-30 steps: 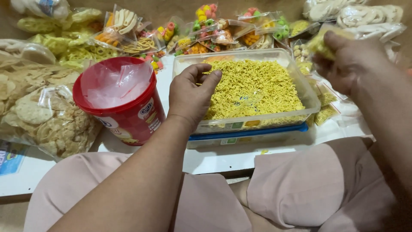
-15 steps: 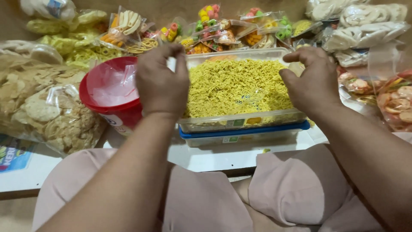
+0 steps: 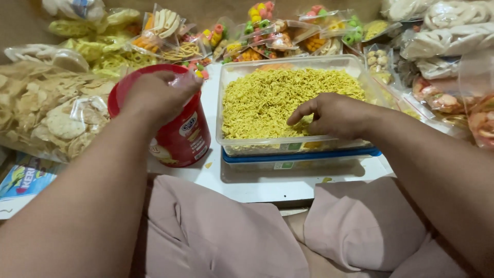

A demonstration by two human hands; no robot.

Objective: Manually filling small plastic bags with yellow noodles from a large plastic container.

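Observation:
A clear plastic tub [image 3: 288, 144] full of yellow crushed noodles [image 3: 267, 98] stands on a blue lid in front of me. My right hand [image 3: 334, 114] rests in the noodles near the tub's front edge, fingers curled down into them. To the left is a red round container [image 3: 182, 136] lined with a clear plastic bag. My left hand [image 3: 154, 95] lies over its mouth, fingers pinched on the bag's edge at the far rim.
Bags of pale crackers [image 3: 46, 113] lie at the left. Small packets of coloured snacks [image 3: 257, 31] crowd the back, and bags of white and orange crackers [image 3: 447, 41] pile at the right. A white board [image 3: 267, 185] carries the tub and container above my knees.
My left hand moved left from the tub to the red container's mouth. My right hand came from the tub's right rim down into the noodles.

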